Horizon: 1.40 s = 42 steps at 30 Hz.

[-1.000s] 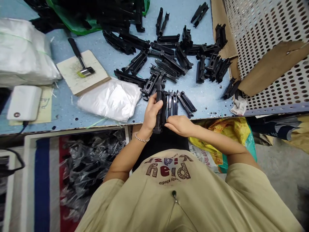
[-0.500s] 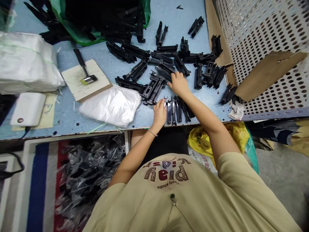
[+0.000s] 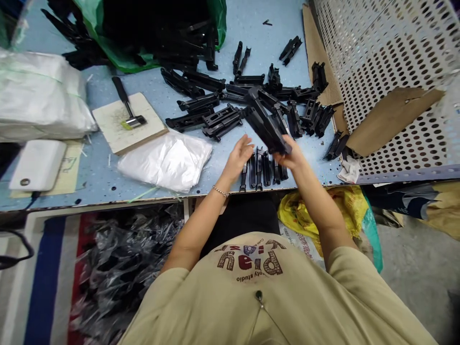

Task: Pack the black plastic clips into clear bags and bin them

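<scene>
My right hand (image 3: 292,152) grips the near end of a bundle of long black plastic parts (image 3: 264,122), raised and tilted above the table. Its far end points up and left over the pile. My left hand (image 3: 240,157) is beside it on the left, fingers loosely apart, holding nothing. Below both hands, near the table edge, a row of slim black parts (image 3: 259,168) lies side by side. More black parts (image 3: 222,120) are heaped in pairs and bundles beyond the hands.
A hammer (image 3: 128,105) rests on a wooden block (image 3: 124,136) at left, beside clear plastic bags (image 3: 168,160). A green bag (image 3: 117,52) holding black parts stands behind. White packages (image 3: 39,96) and a white device (image 3: 39,165) sit far left. A perforated panel (image 3: 391,62) borders the right.
My right hand has picked up a bundle of black parts from the pile and drawn it nearer. My left hand has come off the parts at the row's left end.
</scene>
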{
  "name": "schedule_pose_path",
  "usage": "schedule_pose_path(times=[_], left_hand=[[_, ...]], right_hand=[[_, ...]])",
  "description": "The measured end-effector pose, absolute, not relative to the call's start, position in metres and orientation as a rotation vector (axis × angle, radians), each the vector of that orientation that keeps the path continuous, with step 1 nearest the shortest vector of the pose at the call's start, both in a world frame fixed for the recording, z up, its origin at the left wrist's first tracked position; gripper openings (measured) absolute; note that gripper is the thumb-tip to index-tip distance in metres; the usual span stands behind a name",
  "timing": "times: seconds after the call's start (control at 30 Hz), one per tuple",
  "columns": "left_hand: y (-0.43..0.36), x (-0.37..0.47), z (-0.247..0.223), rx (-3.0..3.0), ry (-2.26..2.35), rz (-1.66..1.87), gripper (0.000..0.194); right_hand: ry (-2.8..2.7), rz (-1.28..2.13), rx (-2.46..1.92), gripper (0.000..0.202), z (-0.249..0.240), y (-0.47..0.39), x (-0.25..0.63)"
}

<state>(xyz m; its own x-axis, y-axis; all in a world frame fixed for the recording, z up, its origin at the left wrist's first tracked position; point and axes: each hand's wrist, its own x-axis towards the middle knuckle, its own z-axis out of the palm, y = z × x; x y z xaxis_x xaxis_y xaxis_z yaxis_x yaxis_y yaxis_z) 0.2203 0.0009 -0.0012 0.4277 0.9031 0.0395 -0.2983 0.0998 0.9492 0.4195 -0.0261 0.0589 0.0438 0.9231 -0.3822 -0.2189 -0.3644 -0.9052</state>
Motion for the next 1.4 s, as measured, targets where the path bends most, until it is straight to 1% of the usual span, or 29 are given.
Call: schedule_pose_path(times=[0.1,0.13,0.17,0.2,0.23,0.33,0.4,0.43,0.5,0.63,0.77,0.83,0.9,1.0,1.07,1.13,1.2,1.27,1.3,1.4], left_hand=[[-0.021,0.222,0.038,1.010,0.331,0.920,0.082],[-0.026,0.218,0.048,0.989,0.298,0.904,0.080],[-0.030,0.212,0.055,0.983,0.308,0.901,0.078],[-0.034,0.204,0.061,0.994,0.353,0.913,0.074],[-0.037,0.197,0.064,1.019,0.421,0.938,0.070],[-0.046,0.177,0.066,1.118,0.607,0.987,0.057],[-0.054,0.171,0.067,1.123,0.648,0.951,0.055],[-0.058,0.169,0.069,1.101,0.654,0.919,0.056],[-0.065,0.168,0.072,1.033,0.669,0.830,0.058],[-0.072,0.169,0.076,0.925,0.713,0.692,0.062],[-0.064,0.169,0.069,0.862,0.824,0.835,0.062],[-0.059,0.168,0.068,0.857,0.866,0.918,0.060],[-0.057,0.168,0.069,0.873,0.891,0.940,0.058],[-0.062,0.172,0.069,0.896,0.913,0.856,0.058],[-0.065,0.176,0.063,0.916,0.934,0.837,0.059],[-0.065,0.176,0.052,0.949,0.965,0.895,0.059],[-0.058,0.174,0.033,0.970,1.011,0.987,0.063],[-0.047,0.170,0.012,1.015,1.087,1.054,0.063],[-0.041,0.169,0.001,1.065,1.137,1.071,0.060],[-0.027,0.166,-0.027,1.309,1.286,1.044,0.052]], right_hand=[[-0.694,2.029,-1.122,0.045,0.052,-0.068,0.378],[-0.746,2.118,-1.123,0.047,0.051,-0.078,0.368],[-0.827,2.110,-1.170,0.049,0.051,-0.085,0.363],[-0.929,2.003,-1.248,0.050,0.053,-0.089,0.361],[-1.043,1.802,-1.336,0.052,0.058,-0.091,0.363],[-1.454,1.013,-1.479,0.062,0.079,-0.086,0.375],[-1.796,0.608,-1.469,0.067,0.095,-0.076,0.381],[-1.958,0.461,-1.454,0.068,0.102,-0.070,0.383],[-2.218,0.290,-1.433,0.066,0.110,-0.058,0.385],[-2.471,0.281,-1.442,0.065,0.108,-0.040,0.387],[-2.439,0.422,-1.502,0.077,0.097,-0.054,0.376],[-2.459,0.503,-1.425,0.080,0.092,-0.071,0.363],[-2.505,0.543,-1.307,0.077,0.087,-0.088,0.350],[-2.548,0.550,-1.211,0.069,0.079,-0.106,0.337],[-2.550,0.566,-1.194,0.069,0.075,-0.109,0.333],[-2.529,0.619,-1.203,0.070,0.073,-0.105,0.336],[-2.474,0.668,-1.293,0.072,0.072,-0.091,0.346],[-2.347,0.624,-1.542,0.072,0.069,-0.065,0.367],[-2.248,0.553,-1.711,0.070,0.066,-0.048,0.382],[-1.878,0.177,-2.168,0.055,0.052,0.006,0.434]])
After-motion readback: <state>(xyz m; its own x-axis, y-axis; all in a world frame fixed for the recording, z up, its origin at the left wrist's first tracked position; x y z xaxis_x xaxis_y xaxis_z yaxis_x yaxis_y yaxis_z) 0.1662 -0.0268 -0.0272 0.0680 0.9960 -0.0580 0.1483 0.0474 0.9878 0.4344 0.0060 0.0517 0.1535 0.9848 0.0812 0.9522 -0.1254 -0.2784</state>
